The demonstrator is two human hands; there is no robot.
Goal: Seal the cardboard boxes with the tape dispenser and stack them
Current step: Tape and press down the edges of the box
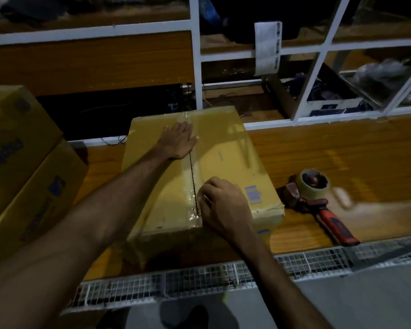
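Left hand (178, 140) lay flat, fingers straight, pinning the brown cardboard box (223, 148) by the seam. Right hand (223, 205), fingers curled, rubbed tape down at the near edge, prob. to bond it. Red-handled tape dispenser (318, 198) sat right of the knuckles, w/in reach.

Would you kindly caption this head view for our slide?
Both hands press tape along a cardboard box seam; tape dispenser lies beside it.
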